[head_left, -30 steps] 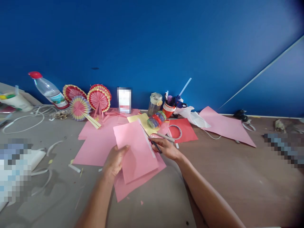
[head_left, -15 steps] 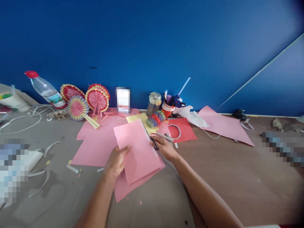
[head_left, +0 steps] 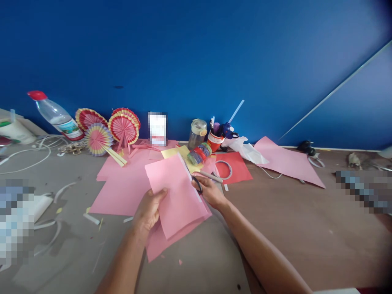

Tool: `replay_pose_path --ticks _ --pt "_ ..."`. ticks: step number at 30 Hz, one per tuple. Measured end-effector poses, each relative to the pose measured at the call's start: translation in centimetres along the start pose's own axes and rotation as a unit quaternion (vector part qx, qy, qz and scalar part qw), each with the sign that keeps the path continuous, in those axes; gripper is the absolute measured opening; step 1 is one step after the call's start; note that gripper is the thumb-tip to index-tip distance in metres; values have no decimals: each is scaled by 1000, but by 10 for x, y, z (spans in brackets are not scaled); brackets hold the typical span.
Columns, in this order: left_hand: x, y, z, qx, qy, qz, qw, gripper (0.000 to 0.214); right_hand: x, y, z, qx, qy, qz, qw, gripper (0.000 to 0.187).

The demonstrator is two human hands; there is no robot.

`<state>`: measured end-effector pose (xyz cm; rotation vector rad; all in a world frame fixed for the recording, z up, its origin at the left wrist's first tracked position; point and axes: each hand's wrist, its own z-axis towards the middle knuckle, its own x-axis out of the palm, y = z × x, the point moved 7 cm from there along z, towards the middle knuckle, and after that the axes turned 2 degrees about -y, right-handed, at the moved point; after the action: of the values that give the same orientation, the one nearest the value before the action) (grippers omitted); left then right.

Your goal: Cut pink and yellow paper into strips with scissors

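Observation:
My left hand (head_left: 148, 210) grips the lower left edge of a pink paper sheet (head_left: 176, 196), holding it up off the table. My right hand (head_left: 210, 191) is closed on a pair of scissors (head_left: 196, 183) whose blades lie along the sheet's right edge. A narrow strip hangs along that edge. More pink sheets (head_left: 122, 188) lie flat underneath on the table.
Against the blue wall stand paper fans (head_left: 122, 126), a water bottle (head_left: 55, 115), a jar (head_left: 197, 132) and a red cup (head_left: 216, 141) of tools. A red sheet with a tape ring (head_left: 225, 169) and another pink sheet (head_left: 288, 161) lie to the right. White strips (head_left: 49, 224) litter the left.
The scissors have advanced up along the sheet's right edge, toward the far end. My left hand keeps the same hold; the view has shifted slightly.

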<state>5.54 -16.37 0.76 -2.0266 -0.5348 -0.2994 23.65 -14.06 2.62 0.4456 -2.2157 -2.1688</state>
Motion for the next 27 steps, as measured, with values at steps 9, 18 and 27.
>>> replay_pose_path --ticks 9,18,27 --pt "0 -2 -1 3 -4 8 1000 57 3 1 -1 4 -3 -8 1000 41" --pt "-6 -2 2 5 -19 15 1000 38 5 9 -3 -1 11 -3 1000 36" --pt "-10 1 6 -1 -7 23 1000 34 4 6 -2 -8 9 -25 1000 30"
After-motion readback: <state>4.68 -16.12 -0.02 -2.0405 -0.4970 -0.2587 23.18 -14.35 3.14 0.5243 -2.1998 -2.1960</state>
